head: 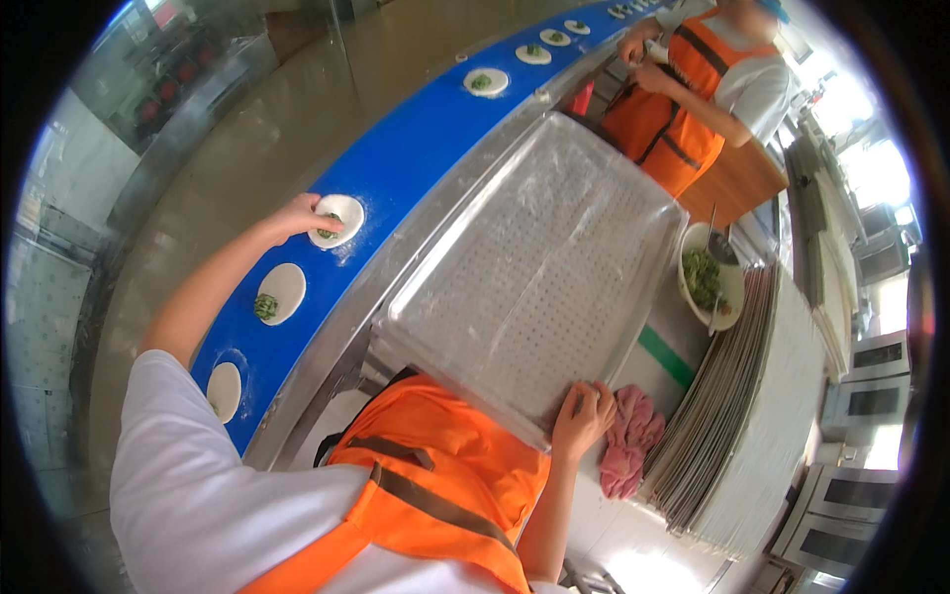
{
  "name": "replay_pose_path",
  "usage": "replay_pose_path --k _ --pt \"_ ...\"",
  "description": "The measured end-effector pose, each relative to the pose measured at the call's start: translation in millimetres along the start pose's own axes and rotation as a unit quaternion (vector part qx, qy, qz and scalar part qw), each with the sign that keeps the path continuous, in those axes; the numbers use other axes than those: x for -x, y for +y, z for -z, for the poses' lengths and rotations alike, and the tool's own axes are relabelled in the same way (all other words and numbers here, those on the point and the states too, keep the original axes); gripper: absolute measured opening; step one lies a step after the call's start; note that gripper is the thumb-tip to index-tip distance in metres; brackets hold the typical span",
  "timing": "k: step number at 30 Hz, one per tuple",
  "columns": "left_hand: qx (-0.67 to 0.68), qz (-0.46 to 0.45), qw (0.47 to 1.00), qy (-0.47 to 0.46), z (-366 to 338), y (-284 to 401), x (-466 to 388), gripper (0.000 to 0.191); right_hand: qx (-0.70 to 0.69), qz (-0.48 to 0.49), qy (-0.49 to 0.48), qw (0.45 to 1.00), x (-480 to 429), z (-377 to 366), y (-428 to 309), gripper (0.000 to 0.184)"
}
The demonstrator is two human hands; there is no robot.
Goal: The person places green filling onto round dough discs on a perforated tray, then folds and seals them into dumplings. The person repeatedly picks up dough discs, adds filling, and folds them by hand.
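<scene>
My left hand (295,218) is at a floured dough round (347,211) on the blue conveyor belt (393,156). Its thumb lies across the green filling (326,232), and its fingers are at the round's left edge, partly hidden. Below it on the belt lies another dough round (288,288) with a clump of green filling (265,306) at its edge. My right hand (584,416) rests with curled fingers at the near right corner of a perforated metal tray (534,275). Whether it grips the rim is unclear. Flour dusts the tray.
A pink cloth (632,445) lies right of my right hand. Beyond it stand a tall stack of trays (731,386) and a bowl of green filling (701,278) with utensils. A co-worker in an orange apron (668,126) stands at the far end. More filled rounds (486,82) line the belt.
</scene>
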State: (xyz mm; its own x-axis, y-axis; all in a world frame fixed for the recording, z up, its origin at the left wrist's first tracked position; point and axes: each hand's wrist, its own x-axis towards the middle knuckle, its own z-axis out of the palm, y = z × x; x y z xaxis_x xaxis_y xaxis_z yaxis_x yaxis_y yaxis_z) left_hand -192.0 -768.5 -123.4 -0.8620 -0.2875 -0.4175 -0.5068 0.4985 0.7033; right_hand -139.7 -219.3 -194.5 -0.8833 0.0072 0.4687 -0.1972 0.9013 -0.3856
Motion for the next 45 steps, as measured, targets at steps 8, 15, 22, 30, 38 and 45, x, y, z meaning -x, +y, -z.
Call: replay_pose_path --k 8,15,22,30,38,45 --pt "0.156 -0.131 0.957 -0.206 -94 44 81 0.070 -0.017 -0.014 -0.012 1.000 2 0 2 0.009" --pt "-0.202 -0.224 0.938 -0.169 -169 71 79 0.050 -0.022 0.000 0.012 1.000 3 -4 6 0.011" --pt "-0.092 -0.283 0.949 0.102 -115 74 0 0.032 0.002 0.010 0.001 1.000 3 -4 5 0.009" --pt "-0.168 -0.226 0.920 0.273 -53 51 -91 0.045 0.025 0.029 -0.001 0.999 -17 -8 -19 0.008" --pt "0.133 -0.101 0.986 -0.011 -6 14 -71 0.044 -0.185 0.166 -0.054 0.967 -147 -92 -140 0.008" --pt "-0.068 -0.193 0.974 0.100 4 -29 -18 0.056 -0.237 0.047 -0.149 0.959 -234 -201 -314 0.052"
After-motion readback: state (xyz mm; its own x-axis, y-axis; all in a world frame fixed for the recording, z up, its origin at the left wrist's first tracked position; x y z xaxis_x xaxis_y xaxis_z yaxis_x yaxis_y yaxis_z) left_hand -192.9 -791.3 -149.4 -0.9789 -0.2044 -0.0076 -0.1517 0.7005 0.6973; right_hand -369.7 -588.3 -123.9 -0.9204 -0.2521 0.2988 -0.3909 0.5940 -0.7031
